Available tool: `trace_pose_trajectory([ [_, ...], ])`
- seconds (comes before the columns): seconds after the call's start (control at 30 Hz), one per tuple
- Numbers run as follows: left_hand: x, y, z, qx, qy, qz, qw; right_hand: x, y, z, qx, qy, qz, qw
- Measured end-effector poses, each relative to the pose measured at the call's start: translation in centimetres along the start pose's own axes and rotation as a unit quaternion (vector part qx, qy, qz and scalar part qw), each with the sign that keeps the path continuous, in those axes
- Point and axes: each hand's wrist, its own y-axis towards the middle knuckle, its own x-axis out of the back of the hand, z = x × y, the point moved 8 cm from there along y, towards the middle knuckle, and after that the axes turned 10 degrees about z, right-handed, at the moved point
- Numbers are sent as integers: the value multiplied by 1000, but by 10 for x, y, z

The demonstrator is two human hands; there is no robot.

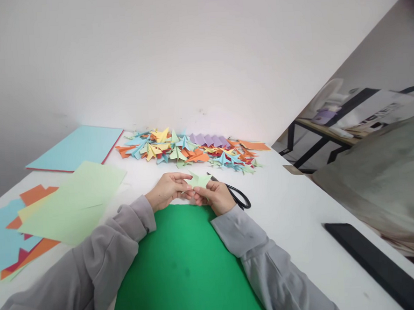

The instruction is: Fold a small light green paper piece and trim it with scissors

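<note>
A small pale green paper star [198, 180] with folded points is held up between my two hands. My left hand [169, 190] pinches it from the left with thumb and fingers. From the right, my right hand [216, 195] grips its lower edge, the thumb lying across the front. Both hands are over the far end of a green sheet [185, 264]. Black-handled scissors [243, 197] lie on the table just behind my right hand, which partly hides them.
A heap of colourful folded paper stars [178, 147] lies along the wall. At left are light green paper [76, 200], cut scraps [8, 228] and a blue sheet [76, 146] on red. A long black object [378, 266] lies at right on the white table [296, 243].
</note>
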Motion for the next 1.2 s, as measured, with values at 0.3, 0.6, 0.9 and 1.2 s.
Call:
trace_pose_trajectory([
  [0.3, 2, 4, -1, -41, -30, -5, 999, 1, 0, 1, 10, -3, 0, 1000],
  [0.6, 4, 3, -1, -30, -23, -18, 999, 1, -1, 2, 6, 4, -19, 1000],
  [0.9, -2, 2, -8, -60, -35, -8, 998, 2, 0, 4, 21, 12, -23, 999],
  [1.2, 5, 1, -11, -73, 49, -56, 995, 7, 2, 1, 18, 18, -49, 998],
])
